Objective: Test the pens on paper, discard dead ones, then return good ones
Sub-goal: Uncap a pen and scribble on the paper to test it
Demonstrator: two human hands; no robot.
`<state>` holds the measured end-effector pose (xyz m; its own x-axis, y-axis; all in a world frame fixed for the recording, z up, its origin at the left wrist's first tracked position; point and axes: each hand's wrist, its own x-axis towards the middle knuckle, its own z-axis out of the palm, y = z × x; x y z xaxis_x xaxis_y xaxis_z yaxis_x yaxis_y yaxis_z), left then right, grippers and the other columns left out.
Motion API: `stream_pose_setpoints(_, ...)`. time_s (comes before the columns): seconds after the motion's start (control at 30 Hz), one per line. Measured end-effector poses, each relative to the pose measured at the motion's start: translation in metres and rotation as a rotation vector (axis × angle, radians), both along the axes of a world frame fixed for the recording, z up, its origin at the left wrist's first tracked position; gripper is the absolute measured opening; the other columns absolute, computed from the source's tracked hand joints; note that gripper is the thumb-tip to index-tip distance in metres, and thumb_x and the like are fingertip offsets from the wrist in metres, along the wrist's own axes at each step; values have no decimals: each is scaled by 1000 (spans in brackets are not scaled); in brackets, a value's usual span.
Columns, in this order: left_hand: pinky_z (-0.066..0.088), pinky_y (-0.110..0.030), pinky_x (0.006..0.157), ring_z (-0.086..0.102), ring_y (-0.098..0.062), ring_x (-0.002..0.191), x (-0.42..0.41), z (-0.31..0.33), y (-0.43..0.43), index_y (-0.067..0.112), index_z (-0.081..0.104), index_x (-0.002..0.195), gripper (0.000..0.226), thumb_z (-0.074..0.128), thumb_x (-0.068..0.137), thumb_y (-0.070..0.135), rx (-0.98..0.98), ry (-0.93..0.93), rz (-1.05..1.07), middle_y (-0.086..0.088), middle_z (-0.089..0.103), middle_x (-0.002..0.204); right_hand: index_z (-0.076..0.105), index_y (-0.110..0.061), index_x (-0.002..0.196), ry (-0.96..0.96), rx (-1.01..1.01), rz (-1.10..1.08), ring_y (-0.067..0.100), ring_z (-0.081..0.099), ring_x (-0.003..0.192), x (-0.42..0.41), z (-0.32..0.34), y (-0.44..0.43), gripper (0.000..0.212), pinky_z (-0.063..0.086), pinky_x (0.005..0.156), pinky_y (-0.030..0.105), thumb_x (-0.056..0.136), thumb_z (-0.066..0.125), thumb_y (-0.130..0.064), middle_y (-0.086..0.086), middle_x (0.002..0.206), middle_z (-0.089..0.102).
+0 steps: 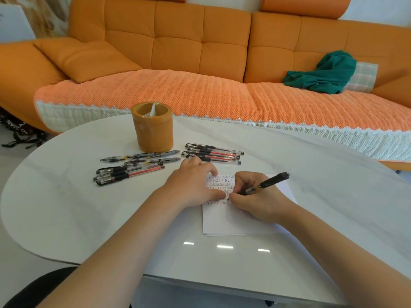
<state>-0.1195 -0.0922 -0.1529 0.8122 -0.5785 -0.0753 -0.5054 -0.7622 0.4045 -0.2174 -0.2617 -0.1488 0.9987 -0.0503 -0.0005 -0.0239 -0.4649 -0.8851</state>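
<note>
A white sheet of paper (231, 218) lies on the white table, its upper part filled with rows of small written marks. My right hand (255, 196) grips a black click pen (266, 183) with its tip on the paper at the lowest row of marks. My left hand (193, 185) lies flat on the paper's left edge, fingers straight. Several pens (213, 153) lie in a bunch beyond the paper. Another bunch of pens (131, 167) lies to the left. A brown round pen holder (153, 127) stands behind them.
The white table (89, 207) has a curved left edge and a near edge close to my body. An orange sofa (200, 63) with a knitted cover stands right behind it, with a green cloth (322, 74) on its seat.
</note>
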Motion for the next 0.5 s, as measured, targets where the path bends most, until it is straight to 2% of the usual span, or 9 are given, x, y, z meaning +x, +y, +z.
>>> stream_pose_setpoints(0.33, 42, -42, 102, 33, -15, 130, 0, 1, 1, 43, 50, 127, 64, 70, 73, 70, 1, 8, 0, 8, 41, 129, 52, -1, 70, -6, -51, 14, 11, 48, 46, -1, -4, 2, 19, 38, 47, 21, 82, 67, -1, 0, 54, 52)
stream_pose_setpoints(0.5, 43, -42, 103, 34, -15, 131, 1, 3, 0, 44, 50, 128, 65, 71, 73, 70, 14, 15, 6, 7, 42, 132, 50, 1, 71, -7, 13, -18, 14, 48, 45, -1, -4, 0, 19, 37, 47, 24, 83, 65, 1, 5, 54, 52)
